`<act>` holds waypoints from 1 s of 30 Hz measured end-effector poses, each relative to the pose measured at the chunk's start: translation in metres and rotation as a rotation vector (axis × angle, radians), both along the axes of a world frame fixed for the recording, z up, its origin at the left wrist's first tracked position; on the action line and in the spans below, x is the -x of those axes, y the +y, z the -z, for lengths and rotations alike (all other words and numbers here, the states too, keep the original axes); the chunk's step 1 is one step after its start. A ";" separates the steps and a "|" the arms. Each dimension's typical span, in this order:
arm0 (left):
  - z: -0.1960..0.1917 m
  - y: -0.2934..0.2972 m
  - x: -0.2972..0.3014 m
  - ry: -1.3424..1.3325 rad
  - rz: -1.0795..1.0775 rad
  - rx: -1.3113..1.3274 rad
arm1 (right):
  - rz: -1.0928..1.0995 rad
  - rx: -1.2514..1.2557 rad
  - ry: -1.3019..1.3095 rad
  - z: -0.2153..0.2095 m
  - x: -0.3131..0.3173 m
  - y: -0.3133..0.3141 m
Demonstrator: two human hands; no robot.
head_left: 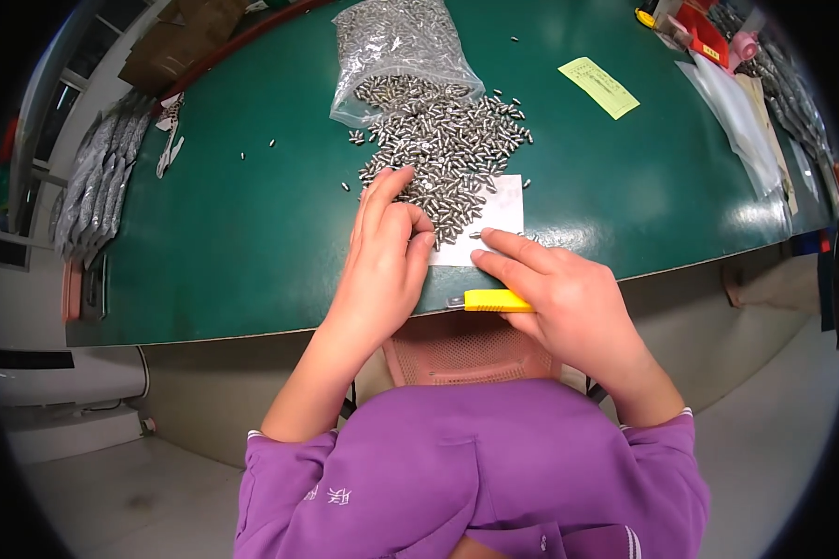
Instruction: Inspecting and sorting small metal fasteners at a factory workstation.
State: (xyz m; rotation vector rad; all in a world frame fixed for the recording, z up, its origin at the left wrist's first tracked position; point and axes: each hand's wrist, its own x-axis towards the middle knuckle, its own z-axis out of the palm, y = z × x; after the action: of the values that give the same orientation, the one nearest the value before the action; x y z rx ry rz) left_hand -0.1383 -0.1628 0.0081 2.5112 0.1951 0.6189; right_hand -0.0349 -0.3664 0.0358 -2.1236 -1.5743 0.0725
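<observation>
Left hand: the left hand lies on the near edge of the pin heap, fingers partly curled with the forefinger stretched into the pins; it clasps nothing that I can see.
Right hand: the right hand is closed around a yellow tool low in the palm, forefinger pressing one pin onto the white card.
Pins: the small metal pins lie heaped mid-tabletop, spilling from the clear plastic bag onto the card.
Doing it well: judging by the pose, drag few pins at a time, flat fingertip, so none roll off the green tabletop.
Count: one bag, one card, one yellow tool, one yellow paper slip; pins too many to count, a few strays lying apart to the left.
Far left: a row of filled grey packets.
</observation>
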 end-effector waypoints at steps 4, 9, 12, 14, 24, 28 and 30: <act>0.000 -0.003 -0.001 -0.037 0.008 0.011 | -0.026 -0.144 0.078 0.012 -0.016 0.002; -0.001 -0.002 0.002 -0.104 0.007 -0.017 | 0.364 -0.498 0.997 0.000 -0.051 -0.006; -0.001 -0.003 0.002 -0.118 0.019 -0.010 | 0.322 -0.366 0.668 -0.001 -0.058 -0.015; -0.002 -0.003 0.002 -0.127 0.017 -0.010 | 0.238 -0.318 0.326 0.009 -0.056 -0.011; -0.007 -0.010 0.019 -0.211 0.010 -0.022 | 0.317 -0.093 0.030 0.002 -0.053 -0.001; -0.005 -0.012 0.016 -0.225 0.026 -0.027 | 0.266 -0.122 0.242 -0.004 -0.064 -0.009; -0.003 -0.014 0.013 -0.188 0.035 -0.072 | 0.309 -0.097 0.192 -0.005 -0.063 -0.012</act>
State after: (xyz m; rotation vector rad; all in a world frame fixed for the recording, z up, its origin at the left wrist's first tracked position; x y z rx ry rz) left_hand -0.1512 -0.1769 0.0112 2.5007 0.0605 0.8562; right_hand 0.0278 -0.3780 0.0406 -2.1850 -1.1066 0.0905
